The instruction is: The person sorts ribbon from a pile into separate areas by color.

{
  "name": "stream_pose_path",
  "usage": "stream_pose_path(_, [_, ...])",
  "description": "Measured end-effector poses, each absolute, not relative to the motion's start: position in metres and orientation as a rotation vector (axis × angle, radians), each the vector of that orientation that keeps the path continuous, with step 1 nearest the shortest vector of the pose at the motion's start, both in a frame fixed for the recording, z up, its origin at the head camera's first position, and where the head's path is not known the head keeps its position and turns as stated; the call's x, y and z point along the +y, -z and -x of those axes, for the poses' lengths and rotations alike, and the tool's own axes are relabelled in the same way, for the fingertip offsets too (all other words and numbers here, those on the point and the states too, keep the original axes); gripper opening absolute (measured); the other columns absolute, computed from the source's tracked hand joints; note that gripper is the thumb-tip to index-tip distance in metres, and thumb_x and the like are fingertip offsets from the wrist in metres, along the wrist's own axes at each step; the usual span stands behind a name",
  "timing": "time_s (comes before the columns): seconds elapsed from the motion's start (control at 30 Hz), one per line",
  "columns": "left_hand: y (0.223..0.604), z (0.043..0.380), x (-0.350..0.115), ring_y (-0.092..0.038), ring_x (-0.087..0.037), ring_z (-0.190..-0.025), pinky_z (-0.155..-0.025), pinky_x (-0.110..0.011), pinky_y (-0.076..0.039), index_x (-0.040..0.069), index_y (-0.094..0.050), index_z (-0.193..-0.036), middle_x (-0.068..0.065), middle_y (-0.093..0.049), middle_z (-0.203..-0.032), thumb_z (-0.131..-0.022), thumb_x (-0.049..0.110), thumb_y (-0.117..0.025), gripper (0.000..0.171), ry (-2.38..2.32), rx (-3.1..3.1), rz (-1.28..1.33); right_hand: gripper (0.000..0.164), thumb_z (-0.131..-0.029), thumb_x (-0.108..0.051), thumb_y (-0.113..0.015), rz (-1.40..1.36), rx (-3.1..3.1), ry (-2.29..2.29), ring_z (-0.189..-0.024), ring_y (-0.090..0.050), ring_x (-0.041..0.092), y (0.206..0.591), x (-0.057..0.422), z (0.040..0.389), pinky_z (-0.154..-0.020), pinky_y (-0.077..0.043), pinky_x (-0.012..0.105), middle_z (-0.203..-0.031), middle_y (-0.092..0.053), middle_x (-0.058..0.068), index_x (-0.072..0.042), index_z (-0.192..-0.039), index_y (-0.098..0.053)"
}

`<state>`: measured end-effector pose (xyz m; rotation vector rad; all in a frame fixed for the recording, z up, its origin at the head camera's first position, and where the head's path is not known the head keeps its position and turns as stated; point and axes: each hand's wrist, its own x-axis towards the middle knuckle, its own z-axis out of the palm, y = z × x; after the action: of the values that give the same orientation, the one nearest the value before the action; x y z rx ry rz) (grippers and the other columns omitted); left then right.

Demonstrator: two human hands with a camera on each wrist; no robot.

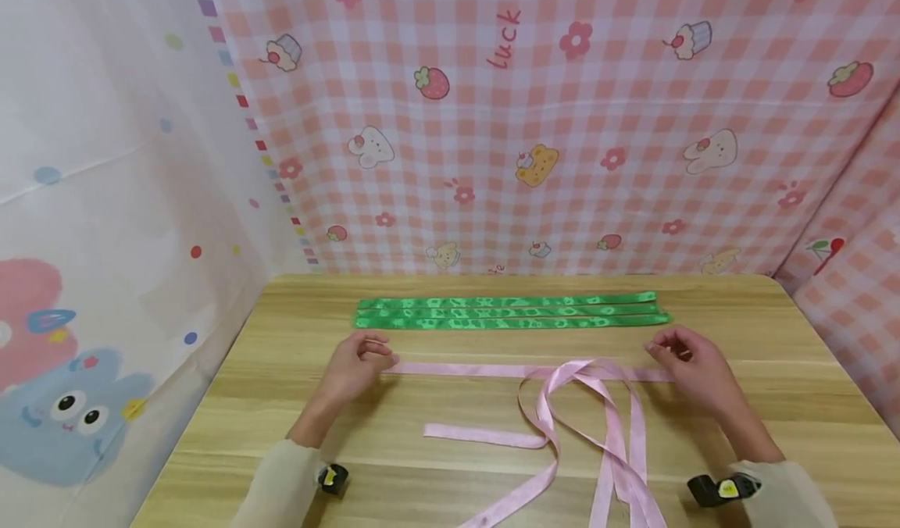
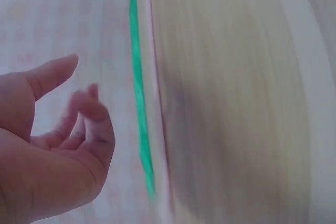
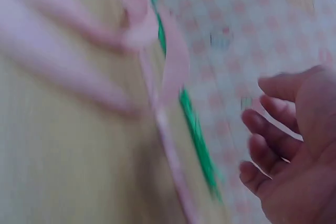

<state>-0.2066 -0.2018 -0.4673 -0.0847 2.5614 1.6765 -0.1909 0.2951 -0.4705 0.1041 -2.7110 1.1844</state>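
Loose pink satin ribbon [image 1: 520, 493] lies in the near section of the counter [image 1: 394, 481], right of centre. Its tails run off the bottom edge of the head view, and one short end [image 1: 485, 435] extends to the left. Its loops rise and cross over the straight pink ribbon strip behind.

At either side of the near section, a light sleeve [image 1: 277, 485] covers the left forearm and a matching sleeve [image 1: 791, 497] the right. Each wrist carries a black device with a yellow label.

Farther in, the straight pink ribbon strip [image 1: 457, 369] lies across the counter between the two hands. The left hand [image 1: 357, 365] is at the strip's left end, and the right hand [image 1: 696, 368] is at its right end. Both hands are released: each wrist view shows the thumb apart from loosely bent fingers, with nothing gripped.

Behind the strip, three green satin ribbon strips [image 1: 509, 312] lie side by side, parallel to the counter's far edge.

Beyond the counter hangs a pink-and-white gingham curtain [image 1: 478, 137] printed with strawberries, cupcakes and flowers. A white curtain [image 1: 105, 223] with cartoon figures and coloured dots hangs at the left.
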Motion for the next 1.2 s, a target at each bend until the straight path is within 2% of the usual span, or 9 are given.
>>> stream_pose_path(0.13, [0.468,0.199,-0.15,-0.068,-0.023,-0.08,-0.064,-0.036,-0.056,-0.001,-0.057,-0.117,-0.012,-0.07,-0.101,-0.089,0.007,-0.072,0.033,-1.688,2.39,-0.097,0.009,-0.097,-0.016,-0.064,-0.314,-2.748,-1.248,-0.084,-0.055,0.011,0.465,0.263,0.201,-0.074,-0.046,0.027,-0.09,-0.065,0.003,-0.007,-0.095,-0.065])
stream_pose_path(0.27, [0.474,0.192,-0.103,-0.068,-0.027,-0.074,-0.058,-0.034,-0.054,0.003,-0.058,-0.116,-0.009,-0.07,-0.1,-0.091,0.011,-0.07,0.029,-1.599,2.292,-0.234,0.007,-0.096,-0.013,-0.065,-0.453,-2.806,-1.31,-0.093,-0.059,0.019,0.466,0.238,0.209,-0.082,-0.048,0.036,-0.096,-0.067,0.003,-0.007,-0.1,-0.065])
stream_pose_path(0.37, [0.479,0.188,-0.077,-0.067,-0.021,-0.073,-0.059,-0.03,-0.052,0.006,-0.059,-0.115,-0.006,-0.071,-0.098,-0.091,0.015,-0.071,0.029,-1.517,2.303,-0.306,0.008,-0.095,-0.011,-0.065,-0.499,-2.843,-1.312,-0.09,-0.061,0.02,0.468,0.224,0.211,-0.077,-0.05,0.034,-0.097,-0.067,0.004,-0.007,-0.101,-0.064])
stream_pose_path(0.53, [0.484,0.186,-0.048,-0.064,-0.013,-0.068,-0.06,-0.024,-0.049,0.005,-0.059,-0.112,-0.003,-0.071,-0.087,-0.087,0.013,-0.074,0.031,-1.48,2.354,-0.335,0.008,-0.092,-0.004,-0.066,-0.447,-2.883,-1.328,-0.069,-0.056,0.016,0.473,0.21,0.209,-0.057,-0.048,0.026,-0.094,-0.065,0.008,-0.006,-0.098,-0.061])
stream_pose_path(0.73, [0.487,0.184,-0.03,-0.056,-0.006,-0.061,-0.059,-0.022,-0.045,0.003,-0.059,-0.108,0.0,-0.067,-0.073,-0.081,0.006,-0.077,0.033,-1.454,2.451,-0.325,0.011,-0.084,0.003,-0.069,-0.403,-2.923,-1.221,-0.066,-0.052,0.013,0.483,0.198,0.202,-0.056,-0.044,0.024,-0.08,-0.063,0.003,-0.004,-0.089,-0.063])
stream_pose_path(0.87, [0.488,0.183,-0.027,-0.056,-0.007,-0.062,-0.06,-0.023,-0.046,0.003,-0.059,-0.107,-0.002,-0.067,-0.074,-0.079,-0.003,-0.074,0.032,-1.466,2.478,-0.324,0.015,-0.081,0.007,-0.068,-0.407,-2.916,-1.173,-0.07,-0.053,0.012,0.485,0.194,0.198,-0.059,-0.045,0.023,-0.076,-0.06,0.001,-0.005,-0.087,-0.063])
stream_pose_path(0.97, [0.487,0.184,-0.031,-0.057,-0.008,-0.064,-0.059,-0.023,-0.046,0.006,-0.06,-0.11,-0.001,-0.067,-0.077,-0.082,-0.004,-0.069,0.031,-1.504,2.446,-0.312,0.019,-0.08,0.009,-0.066,-0.439,-2.889,-1.179,-0.069,-0.052,0.012,0.48,0.194,0.194,-0.059,-0.044,0.023,-0.078,-0.06,0.0,-0.006,-0.09,-0.063])
stream_pose_path(1.1, [0.477,0.186,-0.042,-0.062,-0.014,-0.067,-0.059,-0.025,-0.047,0.006,-0.057,-0.119,-0.005,-0.065,-0.083,-0.086,-0.002,-0.061,0.034,-1.641,2.291,-0.295,0.021,-0.083,0.008,-0.066,-0.511,-2.833,-1.255,-0.069,-0.048,0.012,0.467,0.2,0.188,-0.059,-0.042,0.023,-0.08,-0.06,-0.002,-0.008,-0.095,-0.063])
stream_pose_path(1.2, [0.465,0.188,-0.053,-0.068,-0.025,-0.075,-0.062,-0.027,-0.051,0.003,-0.053,-0.125,-0.01,-0.063,-0.089,-0.088,-0.003,-0.057,0.038,-1.736,2.138,-0.31,0.021,-0.084,0.009,-0.065,-0.603,-2.802,-1.362,-0.073,-0.049,0.011,0.458,0.207,0.184,-0.061,-0.043,0.024,-0.081,-0.058,-0.002,-0.007,-0.099,-0.062])
